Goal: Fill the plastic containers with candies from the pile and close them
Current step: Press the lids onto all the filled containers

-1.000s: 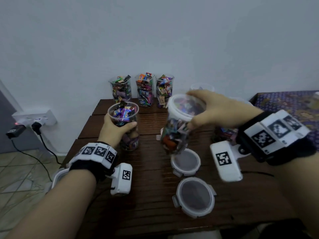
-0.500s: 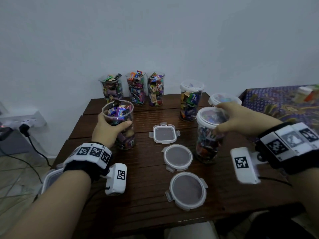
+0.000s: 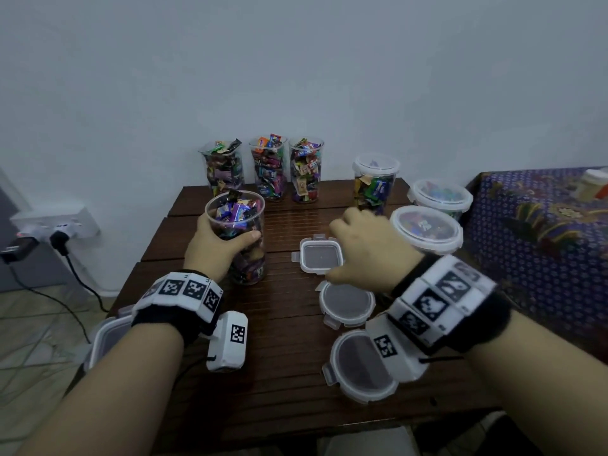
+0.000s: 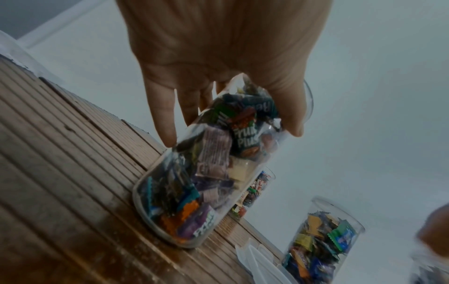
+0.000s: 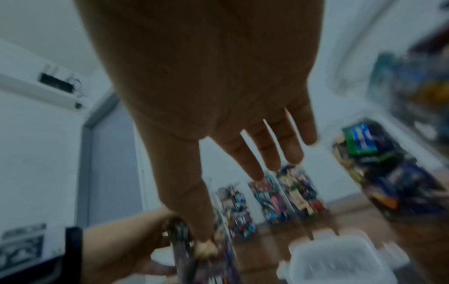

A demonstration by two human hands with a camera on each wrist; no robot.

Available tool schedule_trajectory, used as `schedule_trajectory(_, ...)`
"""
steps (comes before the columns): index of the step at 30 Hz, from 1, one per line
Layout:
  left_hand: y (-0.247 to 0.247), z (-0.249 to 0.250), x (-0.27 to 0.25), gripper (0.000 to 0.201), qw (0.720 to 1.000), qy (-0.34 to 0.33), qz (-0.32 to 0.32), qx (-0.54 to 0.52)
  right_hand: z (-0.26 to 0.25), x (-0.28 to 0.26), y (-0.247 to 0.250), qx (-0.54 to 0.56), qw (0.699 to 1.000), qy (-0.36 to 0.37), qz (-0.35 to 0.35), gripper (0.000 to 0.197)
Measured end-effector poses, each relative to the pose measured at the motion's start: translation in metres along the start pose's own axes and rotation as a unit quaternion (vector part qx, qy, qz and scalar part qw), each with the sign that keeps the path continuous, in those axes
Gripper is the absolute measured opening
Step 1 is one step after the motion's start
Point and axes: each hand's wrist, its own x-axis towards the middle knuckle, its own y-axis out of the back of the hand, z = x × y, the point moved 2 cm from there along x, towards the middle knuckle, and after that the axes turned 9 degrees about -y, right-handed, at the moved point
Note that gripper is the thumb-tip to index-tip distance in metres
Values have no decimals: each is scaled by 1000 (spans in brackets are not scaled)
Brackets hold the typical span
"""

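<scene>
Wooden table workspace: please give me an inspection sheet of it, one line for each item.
Surface: dark slatted wooden table, dry.
Job's things: open round clear plastic container of wrapped candies; three open full containers at the back; three lidded containers at right.
Clutter: loose square lid, two round lids.
Grippers: left hand grips the open container; right hand is empty, fingers straight, over the square lid.
Cables: black plugs and cable at the wall socket.
Surroundings: white wall; patterned blue cloth at right.

Left hand: fingers and thumb curled in a grip; right hand: fingers extended, relaxed, holding nothing.
</scene>
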Motion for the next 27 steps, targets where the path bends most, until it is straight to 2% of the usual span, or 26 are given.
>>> schedule_trajectory(4,0,3,-2,81,1000,2,0,-6,-11,23,-37,10,977,-9,-215,54)
schedule_trajectory(7,0,3,-2,79,1000,5,0,-4,-10,29,-59,-36,960,-17,-278,60)
schedule_trajectory(10,0,1,-2,77,1000,4,4,-5,-7,32,-68,-60,954,-27,-294,77)
schedule_trajectory(15,0,1,-3,77,1000,2,2,0,-8,35,-73,-74,950,-35,-300,89)
schedule_trajectory(23,1,4,-6,79,1000,3,-9,-1,-15,30,-67,-21,960,-6,-278,65)
schedule_trajectory(25,1,5,-9,79,1000,2,-17,-6,-17,32,-52,11,963,0,-268,64)
schedule_trajectory(27,2,5,-12,81,1000,5,-24,-11,-17,37,-24,67,972,3,-225,71)
